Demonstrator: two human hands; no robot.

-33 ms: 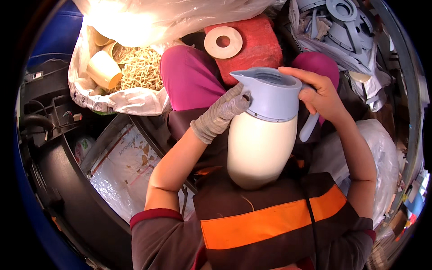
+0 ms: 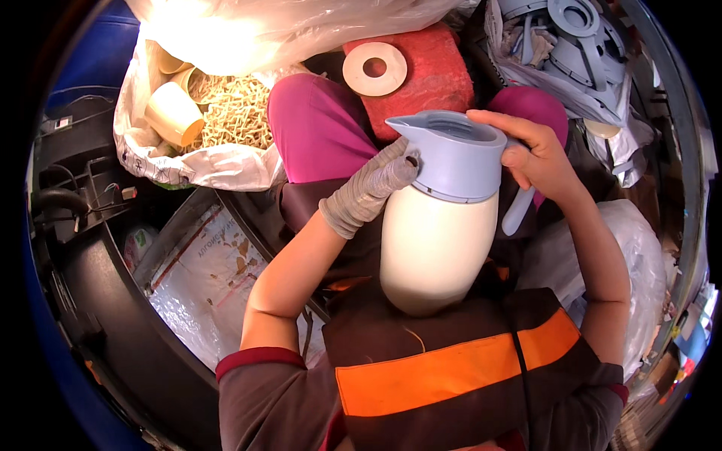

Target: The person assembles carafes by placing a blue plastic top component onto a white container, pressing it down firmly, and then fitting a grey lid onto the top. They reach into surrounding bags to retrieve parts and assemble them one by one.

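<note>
A jug with a cream, rounded body [image 2: 438, 248] and a blue-grey top leans upright against my lap and apron. Its blue-grey collar [image 2: 456, 161] has a pointed spout toward the left and a wide opening facing up. My left hand [image 2: 376, 184], in a grey worn glove, presses on the collar's left side below the spout; part of its fingers is hidden behind the jug. My bare right hand [image 2: 534, 150] holds the top of the handle, one finger stretched onto the rim. The handle's lower end [image 2: 517, 214] hangs free beside the body.
A cream ring [image 2: 374, 69] lies on a red padded block [image 2: 432, 90] between my knees. At the left, a white sack [image 2: 226, 169] holds cream cups and many small pieces. Another bag at the upper right holds blue-grey plastic parts [image 2: 587, 60]. Black plastic parts [image 2: 113, 301] stand at my left.
</note>
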